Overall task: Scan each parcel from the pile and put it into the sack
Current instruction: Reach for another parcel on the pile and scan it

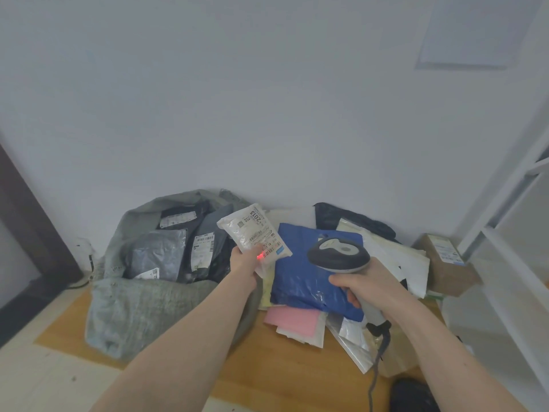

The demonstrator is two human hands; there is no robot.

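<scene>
While the right hand (367,285) grips the scanner (338,255) and its red dot lands on the label, the left hand (245,260) pinches the white parcel (255,230) upright by its lower end, just right of the open sack (130,307).

The small print on the white parcel (255,235) is too blurred to be read. The labels on the grey bags inside the sack (142,304) are likewise illegible. The scanner (338,257) cable is cut off by the bottom edge. Most of the pile (300,281) is hidden under the blue parcel (300,263).
</scene>
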